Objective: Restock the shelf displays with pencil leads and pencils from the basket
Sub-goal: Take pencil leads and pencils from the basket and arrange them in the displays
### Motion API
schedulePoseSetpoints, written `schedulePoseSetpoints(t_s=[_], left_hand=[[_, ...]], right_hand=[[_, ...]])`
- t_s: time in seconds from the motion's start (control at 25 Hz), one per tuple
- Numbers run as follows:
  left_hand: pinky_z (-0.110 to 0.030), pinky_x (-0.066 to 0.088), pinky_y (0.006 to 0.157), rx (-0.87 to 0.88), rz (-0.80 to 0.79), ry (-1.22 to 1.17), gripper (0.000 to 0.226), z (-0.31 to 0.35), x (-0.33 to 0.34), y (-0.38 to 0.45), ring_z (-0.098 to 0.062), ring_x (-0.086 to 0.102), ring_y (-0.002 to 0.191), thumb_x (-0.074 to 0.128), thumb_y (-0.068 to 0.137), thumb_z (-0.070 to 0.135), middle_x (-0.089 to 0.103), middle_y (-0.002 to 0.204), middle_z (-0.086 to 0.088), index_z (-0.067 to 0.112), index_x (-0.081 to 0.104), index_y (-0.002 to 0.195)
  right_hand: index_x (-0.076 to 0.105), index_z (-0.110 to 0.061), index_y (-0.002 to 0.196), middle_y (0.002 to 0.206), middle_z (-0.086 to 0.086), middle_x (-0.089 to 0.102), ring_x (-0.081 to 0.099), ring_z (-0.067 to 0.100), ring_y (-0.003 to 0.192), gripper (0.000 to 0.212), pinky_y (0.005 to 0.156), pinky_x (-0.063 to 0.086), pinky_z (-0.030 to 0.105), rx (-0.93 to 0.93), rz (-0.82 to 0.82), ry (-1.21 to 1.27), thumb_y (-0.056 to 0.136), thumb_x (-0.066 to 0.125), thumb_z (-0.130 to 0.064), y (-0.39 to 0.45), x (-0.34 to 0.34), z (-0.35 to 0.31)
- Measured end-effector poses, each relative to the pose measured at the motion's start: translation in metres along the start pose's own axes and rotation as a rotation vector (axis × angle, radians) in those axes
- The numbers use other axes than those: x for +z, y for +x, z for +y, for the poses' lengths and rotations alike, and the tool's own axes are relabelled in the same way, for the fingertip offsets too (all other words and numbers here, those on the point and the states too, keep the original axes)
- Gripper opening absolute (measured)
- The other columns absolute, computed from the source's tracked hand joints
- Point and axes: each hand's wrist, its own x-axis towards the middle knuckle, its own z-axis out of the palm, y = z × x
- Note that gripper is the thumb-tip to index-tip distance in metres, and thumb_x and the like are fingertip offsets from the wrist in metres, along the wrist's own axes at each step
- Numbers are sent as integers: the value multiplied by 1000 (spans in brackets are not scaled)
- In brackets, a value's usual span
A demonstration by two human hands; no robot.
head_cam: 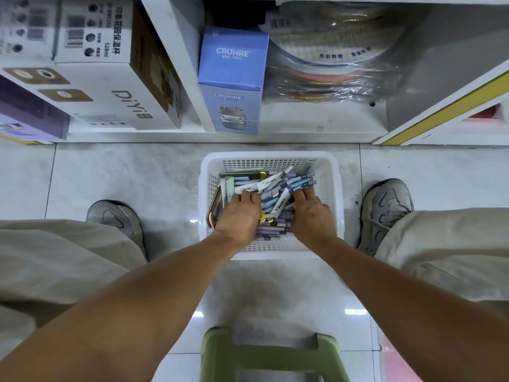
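A: where's our stock at?

B: white basket on the floor, just near of the shelf. We've got both hands in the pencils, left hand and right hand, fingers buried, can't tell what they grip.

At the frame's centre, both hands, left hand and right hand, reach into the white basket of pencils on the floor.

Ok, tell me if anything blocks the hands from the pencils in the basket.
Nothing visible does. The left hand and right hand are already inside the open-topped white basket, fingers down among the loose pencils.
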Motion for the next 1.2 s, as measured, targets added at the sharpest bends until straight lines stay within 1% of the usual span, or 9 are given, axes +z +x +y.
schedulePoseSetpoints(t_s=[0.12,0.36,0.44,0.52,0.68,0.8,0.92,1.08,1.2], left_hand=[[-36,53,90,-19,-33,-113,59,-6,-9,2,-30,59,108,72,76,6,58,120,-14,6,47,129],[-29,54,79,-32,-130,-359,47,-14,-21,0,-21,64,94,76,75,18,68,106,-3,18,58,119],[-23,48,69,-54,-164,-406,46,-16,-29,3,-18,62,89,76,72,13,67,101,-2,17,60,115],[-18,44,62,-55,-184,-477,46,-17,-38,4,-13,60,84,77,69,12,64,97,3,17,61,112],[-26,56,72,-36,-204,-600,47,-16,-57,3,-14,64,87,79,69,11,67,99,1,17,59,111],[-30,60,72,-59,-149,-777,45,-16,-76,0,-17,69,85,79,69,5,70,97,-1,17,62,109],[-39,61,74,-100,-71,-956,42,-15,-94,-5,-23,72,83,78,67,2,73,94,-7,16,64,104],[-40,58,75,-96,13,-1101,40,-6,-105,-8,-19,68,76,78,63,-1,73,89,-10,14,66,97],[-38,59,76,-99,14,-1208,40,-2,-102,-7,-19,68,76,78,61,0,73,85,-6,14,67,97]], right_hand=[[45,-14,135,142,10,44,63,35,102,58,82,56,44,43,-24,84,81,64,-2,3,-12,-4],[55,-13,129,130,10,56,59,29,111,44,95,54,40,142,31,355,87,58,1,12,-34,-12],[58,-18,121,122,8,62,61,25,103,37,82,56,31,143,11,402,88,59,-1,12,-39,-13],[59,-23,112,113,5,64,58,19,92,31,69,47,22,134,-51,414,89,61,-3,9,-40,-12],[63,-16,114,105,1,66,62,20,94,35,68,46,17,89,-157,467,84,61,0,6,-43,-10],[62,-6,119,104,10,70,67,24,90,42,71,56,27,224,-212,848,80,67,9,2,-53,-13],[64,-1,110,106,27,71,73,30,85,29,77,61,36,344,-340,1203,83,70,8,-1,-70,-20],[67,-8,115,114,16,72,73,26,93,37,77,62,34,168,-452,1276,84,67,13,-9,-75,-30],[66,-12,120,112,16,72,71,29,96,50,84,59,40,33,-471,1043,78,70,16,-13,-62,-37]])
